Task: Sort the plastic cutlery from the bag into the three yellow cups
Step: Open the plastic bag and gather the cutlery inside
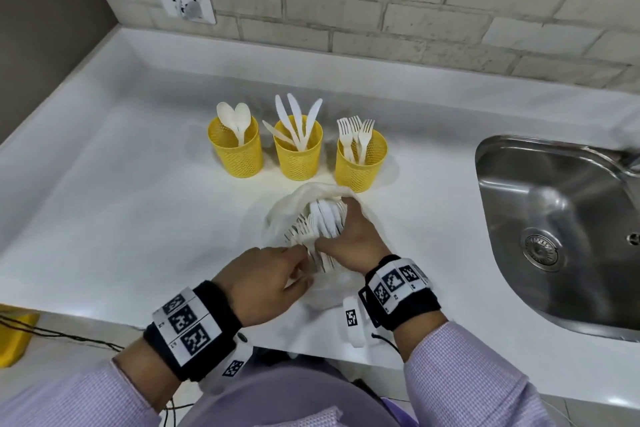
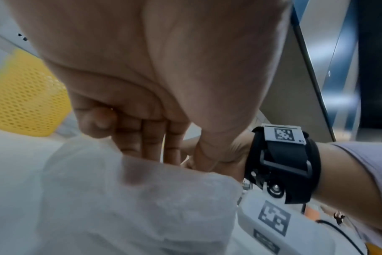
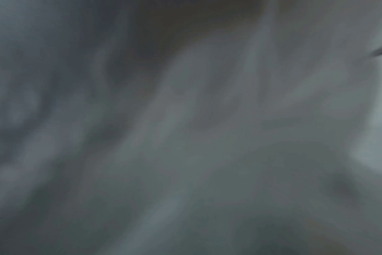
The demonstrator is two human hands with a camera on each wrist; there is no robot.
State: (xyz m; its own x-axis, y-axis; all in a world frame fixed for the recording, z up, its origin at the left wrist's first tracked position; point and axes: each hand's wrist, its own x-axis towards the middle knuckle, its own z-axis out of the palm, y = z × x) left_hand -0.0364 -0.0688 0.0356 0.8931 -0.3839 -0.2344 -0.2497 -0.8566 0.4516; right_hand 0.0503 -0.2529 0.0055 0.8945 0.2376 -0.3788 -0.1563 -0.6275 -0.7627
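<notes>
Three yellow mesh cups stand in a row: the left cup holds spoons, the middle cup knives, the right cup forks. In front of them lies the thin white bag, open, with a bundle of white cutlery on it. My right hand grips the bundle from the right, fingers curled over it. My left hand pinches the handle ends at the bundle's near side. The left wrist view has my curled left fingers above the bag and one cup. The right wrist view is a grey blur.
A steel sink is sunk into the white counter at the right. A brick wall with a socket closes the back. The counter's front edge runs just below my wrists.
</notes>
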